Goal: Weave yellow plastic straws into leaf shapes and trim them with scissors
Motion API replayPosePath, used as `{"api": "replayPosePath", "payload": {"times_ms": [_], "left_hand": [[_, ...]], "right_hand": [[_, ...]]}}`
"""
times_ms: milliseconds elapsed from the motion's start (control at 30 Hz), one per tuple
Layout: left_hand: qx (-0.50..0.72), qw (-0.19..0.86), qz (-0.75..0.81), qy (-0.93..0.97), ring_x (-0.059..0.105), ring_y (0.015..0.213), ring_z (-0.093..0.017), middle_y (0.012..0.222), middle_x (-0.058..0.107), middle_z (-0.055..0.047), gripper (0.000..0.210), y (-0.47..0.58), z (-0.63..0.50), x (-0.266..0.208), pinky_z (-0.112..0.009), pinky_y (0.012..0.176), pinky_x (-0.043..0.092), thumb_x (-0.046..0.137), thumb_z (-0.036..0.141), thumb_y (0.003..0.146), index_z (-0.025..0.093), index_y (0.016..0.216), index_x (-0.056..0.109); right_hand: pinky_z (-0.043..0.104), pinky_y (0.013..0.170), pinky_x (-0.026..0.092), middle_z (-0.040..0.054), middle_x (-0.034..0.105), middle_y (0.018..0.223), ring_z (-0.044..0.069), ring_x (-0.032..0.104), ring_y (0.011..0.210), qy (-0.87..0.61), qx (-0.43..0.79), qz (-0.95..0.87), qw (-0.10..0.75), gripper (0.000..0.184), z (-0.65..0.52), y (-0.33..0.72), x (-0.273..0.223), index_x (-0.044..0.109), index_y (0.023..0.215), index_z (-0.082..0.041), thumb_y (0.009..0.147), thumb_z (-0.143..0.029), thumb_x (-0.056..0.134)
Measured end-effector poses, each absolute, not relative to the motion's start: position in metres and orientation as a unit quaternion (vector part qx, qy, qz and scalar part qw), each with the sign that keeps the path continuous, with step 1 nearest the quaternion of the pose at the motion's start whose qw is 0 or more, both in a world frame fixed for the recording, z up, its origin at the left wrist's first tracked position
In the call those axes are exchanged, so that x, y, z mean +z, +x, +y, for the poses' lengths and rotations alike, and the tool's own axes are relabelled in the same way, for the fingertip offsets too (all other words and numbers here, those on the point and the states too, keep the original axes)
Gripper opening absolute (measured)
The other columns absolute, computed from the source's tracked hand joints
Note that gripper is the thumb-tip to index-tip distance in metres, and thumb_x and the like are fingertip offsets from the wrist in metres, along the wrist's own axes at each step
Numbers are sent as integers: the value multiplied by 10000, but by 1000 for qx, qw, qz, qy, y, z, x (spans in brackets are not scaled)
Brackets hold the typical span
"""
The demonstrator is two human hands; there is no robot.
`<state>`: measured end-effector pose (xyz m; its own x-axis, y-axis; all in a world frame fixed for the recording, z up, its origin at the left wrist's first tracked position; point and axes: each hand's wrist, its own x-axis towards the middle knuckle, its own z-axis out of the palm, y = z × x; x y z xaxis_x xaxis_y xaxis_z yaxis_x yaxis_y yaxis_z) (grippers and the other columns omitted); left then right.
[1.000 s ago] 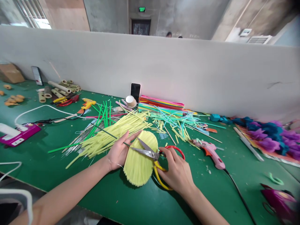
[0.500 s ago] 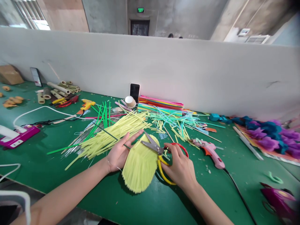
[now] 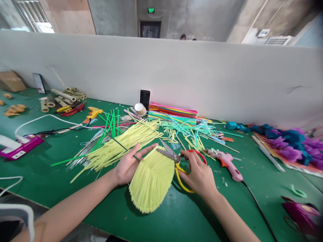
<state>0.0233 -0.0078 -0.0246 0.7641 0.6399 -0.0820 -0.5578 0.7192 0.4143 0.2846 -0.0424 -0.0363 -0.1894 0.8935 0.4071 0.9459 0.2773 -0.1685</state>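
Note:
A pale yellow leaf shape made of pipe cleaners, with a dark green stem, is held by my left hand at its upper left edge. My right hand is closed around the scissors, which have one red and one yellow handle loop. Their blades stand apart at the leaf's upper right edge, the lower blade lying over the yellow fibres. Behind my left hand lies a heap of loose yellow pipe cleaners.
A pink glue gun lies right of the scissors, its black cord trailing forward. Light blue pipe cleaners and a bundle of coloured ones lie behind. A phone leans on the white partition. Purple power strips sit at left and right.
The scissors and my right hand have shifted slightly right along the leaf's edge. The leaf has turned a little, its rounded end moving lower and to the left.

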Motion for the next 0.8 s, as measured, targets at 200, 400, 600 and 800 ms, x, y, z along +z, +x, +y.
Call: {"api": "replayPosePath", "payload": {"times_ms": [200,400,600,800], "left_hand": [[320,927,106,166,464,1281,-314,1318,569,-158,631,23,-6,-27,-450,1096,242,310,536,946,161,1453,344],[314,929,100,170,460,1281,-319,1306,578,-164,630,23,-5,-29,-450,1093,238,293,548,948,149,1425,396],[314,929,102,167,471,1272,-313,1295,587,-161,631,24,-5,-29,-447,1091,247,294,547,948,136,1409,419],[314,930,101,163,490,1252,-315,1275,599,-163,637,24,-5,-30,-446,1080,266,310,557,940,136,1405,422]], "right_hand": [[281,611,506,82,669,1079,232,673,877,-581,-107,-776,219,486,-40,284,-40,477,1242,-191,812,-389,588],[256,587,476,86,699,1022,210,684,848,-545,-150,-796,214,442,-39,290,-45,476,1252,-156,872,-368,550],[255,526,411,81,713,918,184,667,707,-502,-228,-809,204,366,-42,294,-43,492,1243,-123,951,-338,444],[268,509,370,67,710,888,160,616,619,-468,-294,-811,194,346,-42,297,-43,510,1247,-105,946,-269,466]]}}
